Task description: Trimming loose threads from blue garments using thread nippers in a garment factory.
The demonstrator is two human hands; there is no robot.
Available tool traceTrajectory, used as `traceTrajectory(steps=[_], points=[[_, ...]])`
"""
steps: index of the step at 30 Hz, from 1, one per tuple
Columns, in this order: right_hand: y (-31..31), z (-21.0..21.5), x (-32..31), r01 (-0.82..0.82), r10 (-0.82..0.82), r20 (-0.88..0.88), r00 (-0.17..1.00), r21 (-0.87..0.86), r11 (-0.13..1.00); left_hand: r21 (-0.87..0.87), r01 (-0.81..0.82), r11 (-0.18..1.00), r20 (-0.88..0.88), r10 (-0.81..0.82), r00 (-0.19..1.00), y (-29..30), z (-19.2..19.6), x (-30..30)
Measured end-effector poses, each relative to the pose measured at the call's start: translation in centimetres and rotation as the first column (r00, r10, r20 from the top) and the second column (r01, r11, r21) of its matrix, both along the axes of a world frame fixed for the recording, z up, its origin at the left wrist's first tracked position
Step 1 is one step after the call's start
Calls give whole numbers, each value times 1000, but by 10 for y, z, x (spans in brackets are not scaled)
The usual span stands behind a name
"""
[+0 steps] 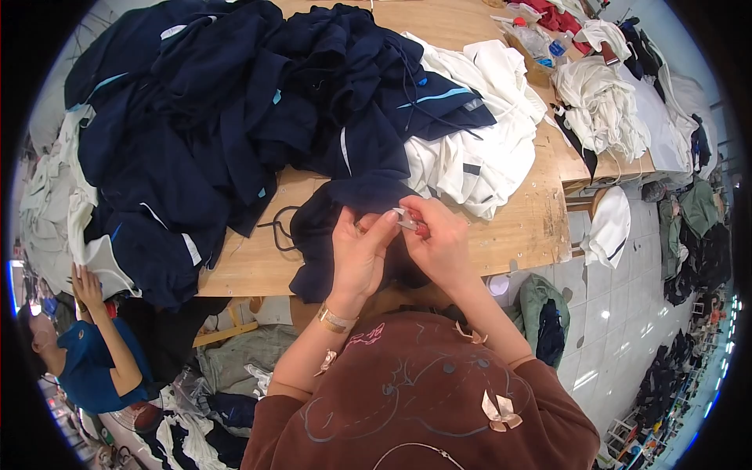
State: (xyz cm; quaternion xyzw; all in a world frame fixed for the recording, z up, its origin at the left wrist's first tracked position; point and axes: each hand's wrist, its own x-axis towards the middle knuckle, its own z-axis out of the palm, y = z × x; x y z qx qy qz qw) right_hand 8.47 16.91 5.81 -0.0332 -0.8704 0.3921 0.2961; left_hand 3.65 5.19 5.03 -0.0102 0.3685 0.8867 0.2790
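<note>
Navy cloth covers most of what I see: a big heap of dark blue garments (235, 117) with pale blue and white trim sprawls from nine o'clock to twelve o'clock over the plywood counter (517, 227). A smaller heap of white garments (478, 149) lies against it at about one o'clock, and further white pieces sit on a second table at two o'clock. At eight o'clock another person in a blue top reaches a hand up to the counter's edge.

At the centre, just below the heaps, a single navy garment (329, 235) hangs over the near edge of the counter, with a dark drawstring (276, 227) looping out at its nine o'clock side. It looks like soft knit fabric, light and limp, so I judge it will sag and slide unless taken by a bunched fold or a seam, not by a flat face.

My left hand (359, 254) has its fingers curled and pressed on a fold of that garment, pinching it up. My right hand (442, 243) is closed around a small tool (411, 223), silvery with a red part; it may be a thread snipper, though it is too small to be sure. The two hands meet, nearly touching, over the same spot of cloth.
</note>
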Motion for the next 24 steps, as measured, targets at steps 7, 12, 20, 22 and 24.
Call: traceTrajectory(steps=[7,12,20,22,24], points=[[8,8,0,28,115,254,960,-499,866,31,-4,1000,0,4,1000,-1,-5,-2],[15,8,5,50,258,234,937,-824,564,19,-2,1000,132,-1,991,-1,0,-6],[14,3,10,-4,21,208,978,-83,997,148,-10,989,253,-28,967,-7,-10,-8],[15,0,11,-4,-1,202,979,25,1000,134,-16,991,257,-19,966,-7,-7,-7],[16,-2,12,-11,-28,229,973,167,986,144,-4,990,266,-35,963,-6,-4,-7]])
